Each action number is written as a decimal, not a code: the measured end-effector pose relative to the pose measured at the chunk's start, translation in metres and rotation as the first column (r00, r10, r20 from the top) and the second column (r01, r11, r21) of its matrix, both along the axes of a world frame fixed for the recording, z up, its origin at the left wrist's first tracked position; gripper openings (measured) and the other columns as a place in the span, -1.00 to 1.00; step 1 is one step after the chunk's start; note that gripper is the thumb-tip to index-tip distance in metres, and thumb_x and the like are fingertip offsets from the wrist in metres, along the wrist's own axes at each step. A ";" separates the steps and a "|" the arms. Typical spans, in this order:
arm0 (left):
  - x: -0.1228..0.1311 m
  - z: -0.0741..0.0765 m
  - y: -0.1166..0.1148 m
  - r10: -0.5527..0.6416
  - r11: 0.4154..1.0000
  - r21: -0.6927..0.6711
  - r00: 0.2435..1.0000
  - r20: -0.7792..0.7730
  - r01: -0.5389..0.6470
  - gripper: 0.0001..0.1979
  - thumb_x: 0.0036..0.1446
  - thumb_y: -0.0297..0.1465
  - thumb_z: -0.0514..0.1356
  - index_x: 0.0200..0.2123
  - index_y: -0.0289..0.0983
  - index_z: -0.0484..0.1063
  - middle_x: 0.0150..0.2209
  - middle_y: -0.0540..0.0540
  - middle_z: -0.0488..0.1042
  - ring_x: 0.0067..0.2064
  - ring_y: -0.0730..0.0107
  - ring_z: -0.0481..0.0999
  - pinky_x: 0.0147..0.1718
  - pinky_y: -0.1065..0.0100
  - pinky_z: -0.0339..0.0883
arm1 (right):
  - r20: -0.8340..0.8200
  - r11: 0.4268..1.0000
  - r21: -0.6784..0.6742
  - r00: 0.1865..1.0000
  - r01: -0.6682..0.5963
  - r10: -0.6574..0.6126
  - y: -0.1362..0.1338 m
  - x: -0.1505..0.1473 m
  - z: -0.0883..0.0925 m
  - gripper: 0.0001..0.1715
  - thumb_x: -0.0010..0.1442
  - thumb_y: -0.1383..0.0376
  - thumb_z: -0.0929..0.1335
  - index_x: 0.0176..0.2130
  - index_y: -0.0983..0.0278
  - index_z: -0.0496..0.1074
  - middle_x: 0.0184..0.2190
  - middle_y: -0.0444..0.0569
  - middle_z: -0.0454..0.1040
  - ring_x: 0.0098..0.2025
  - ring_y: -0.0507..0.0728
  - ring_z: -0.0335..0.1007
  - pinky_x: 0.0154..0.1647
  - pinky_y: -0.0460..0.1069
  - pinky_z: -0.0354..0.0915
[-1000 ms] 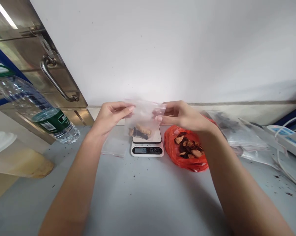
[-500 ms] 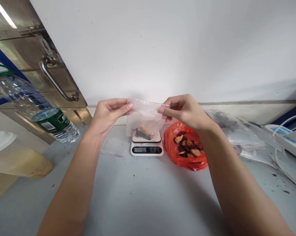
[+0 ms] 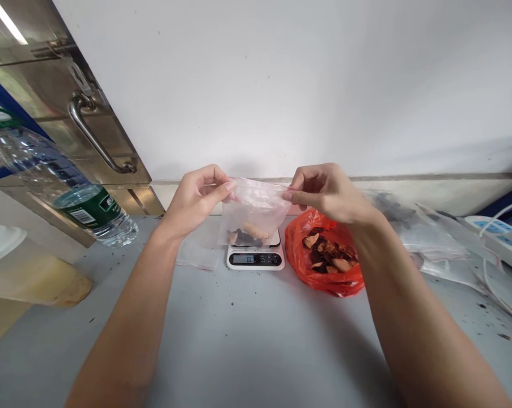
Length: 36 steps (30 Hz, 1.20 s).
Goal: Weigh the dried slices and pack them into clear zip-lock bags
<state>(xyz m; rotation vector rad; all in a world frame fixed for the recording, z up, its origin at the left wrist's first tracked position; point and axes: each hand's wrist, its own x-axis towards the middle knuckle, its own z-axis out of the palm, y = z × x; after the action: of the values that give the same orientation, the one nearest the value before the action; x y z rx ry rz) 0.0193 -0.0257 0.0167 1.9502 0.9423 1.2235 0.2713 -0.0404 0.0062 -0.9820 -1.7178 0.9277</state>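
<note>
Grey table (image 3: 247, 334) takes up most of what's under me, both forearms stretched out over it and angling in toward each other. Off past my left arm there's a steel cabinet door (image 3: 47, 96) with a curved handle, and a water bottle (image 3: 64, 187) lying tilted in front of it. Out past my right hand, a heap of clear bags (image 3: 413, 238) and a white power strip (image 3: 502, 241) at the far edge.

Just below my right hand sits an orange plastic bag (image 3: 328, 260), open, with dried reddish-brown slices in it. Between my two hands, a bit further out, is a small white kitchen scale (image 3: 256, 258), and a flat empty clear bag (image 3: 198, 252) lies right under my left wrist.

Now the hands. My left hand (image 3: 196, 198) has thumb and fingers pinched on the left top corner of a small zip bag (image 3: 252, 215), wrist bent up a little. My right hand (image 3: 326, 190) pinches the right top corner the same way, fingers curled. So both are clamped on the bag's top strip, apart, with the bag hanging between them right above the scale. A few dried pieces (image 3: 249, 233) sit at the bottom of it.
</note>
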 end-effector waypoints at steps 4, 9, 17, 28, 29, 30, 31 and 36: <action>0.005 -0.003 0.000 -0.007 1.000 0.008 1.000 0.000 0.007 -0.73 0.13 -0.16 0.40 -0.36 -0.24 0.51 -0.40 -0.07 0.61 -0.29 0.25 0.66 -0.22 0.26 0.54 | -0.021 0.997 -0.020 0.997 -0.075 0.075 -0.001 0.001 0.002 -0.51 0.04 0.07 0.62 -0.54 0.26 0.38 -0.64 -0.15 0.36 -0.56 -0.03 0.26 -0.56 -0.07 0.15; 0.008 -0.006 0.000 -0.015 0.998 0.057 0.998 -0.055 0.019 -0.69 0.19 -0.12 0.38 -0.36 -0.24 0.49 -0.40 -0.09 0.65 -0.29 0.23 0.67 -0.17 0.24 0.53 | 0.070 0.994 -0.005 0.992 -0.105 0.105 -0.003 -0.002 0.006 -0.59 0.07 0.11 0.59 -0.51 0.28 0.43 -0.58 -0.13 0.41 -0.51 -0.01 0.27 -0.51 -0.05 0.15; 0.009 -0.003 -0.004 -0.044 0.999 0.030 0.998 -0.050 0.046 -0.80 0.18 -0.27 0.38 -0.38 -0.27 0.55 -0.38 -0.10 0.68 -0.27 0.27 0.69 -0.20 0.32 0.54 | 0.166 0.985 0.114 0.980 -0.132 0.112 -0.008 -0.009 0.009 -0.67 0.20 0.26 0.45 -0.53 0.26 0.36 -0.58 -0.22 0.25 -0.51 -0.05 0.10 -0.47 -0.03 0.07; 0.014 -0.008 -0.002 -0.060 0.998 -0.014 0.997 -0.049 0.059 -0.78 0.12 -0.21 0.42 -0.36 -0.27 0.65 -0.32 -0.14 0.70 -0.21 0.19 0.69 -0.15 0.26 0.56 | 0.265 0.983 0.169 0.964 -0.075 0.029 -0.008 -0.012 0.011 -0.75 0.19 0.24 0.41 -0.49 0.25 0.41 -0.58 -0.18 0.27 -0.48 0.00 0.14 -0.45 -0.03 0.08; 0.013 -0.008 -0.002 -0.057 0.998 -0.008 0.997 -0.054 0.056 -0.78 0.12 -0.22 0.41 -0.37 -0.27 0.65 -0.33 -0.14 0.70 -0.22 0.20 0.69 -0.16 0.27 0.56 | 0.262 0.984 0.166 0.965 -0.062 0.017 -0.009 -0.011 0.011 -0.75 0.19 0.24 0.41 -0.49 0.25 0.41 -0.58 -0.18 0.28 -0.48 0.01 0.15 -0.45 -0.03 0.08; 0.012 -0.008 -0.001 -0.052 0.999 -0.001 0.997 -0.059 0.053 -0.79 0.13 -0.23 0.41 -0.37 -0.27 0.65 -0.34 -0.13 0.69 -0.23 0.21 0.69 -0.17 0.28 0.55 | 0.267 0.986 0.156 0.964 -0.053 0.010 -0.010 -0.012 0.012 -0.75 0.19 0.24 0.41 -0.50 0.25 0.42 -0.58 -0.17 0.28 -0.48 0.01 0.15 -0.45 -0.02 0.08; 0.011 -0.007 -0.001 -0.049 0.999 0.009 0.997 -0.063 0.049 -0.80 0.14 -0.24 0.40 -0.38 -0.26 0.64 -0.35 -0.12 0.69 -0.23 0.23 0.69 -0.18 0.29 0.55 | 0.277 0.989 0.143 0.961 -0.049 0.008 -0.010 -0.012 0.012 -0.74 0.19 0.23 0.42 -0.50 0.26 0.43 -0.58 -0.17 0.29 -0.48 0.01 0.16 -0.45 -0.02 0.08; 0.013 -0.005 -0.005 -0.055 0.996 0.058 0.992 -0.113 0.062 -0.83 0.19 -0.32 0.34 -0.42 -0.26 0.61 -0.36 -0.10 0.68 -0.27 0.29 0.66 -0.20 0.33 0.51 | 0.325 0.982 0.176 0.946 -0.069 0.008 -0.011 -0.018 0.014 -0.75 0.20 0.22 0.40 -0.47 0.27 0.48 -0.60 -0.17 0.32 -0.50 -0.01 0.13 -0.45 -0.03 0.08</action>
<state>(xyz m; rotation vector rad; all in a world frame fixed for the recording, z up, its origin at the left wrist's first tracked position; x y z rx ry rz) 0.0325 -0.0303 0.0113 2.0975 0.9054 1.1325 0.2528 -0.0510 0.0199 -1.0199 -2.0645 0.6398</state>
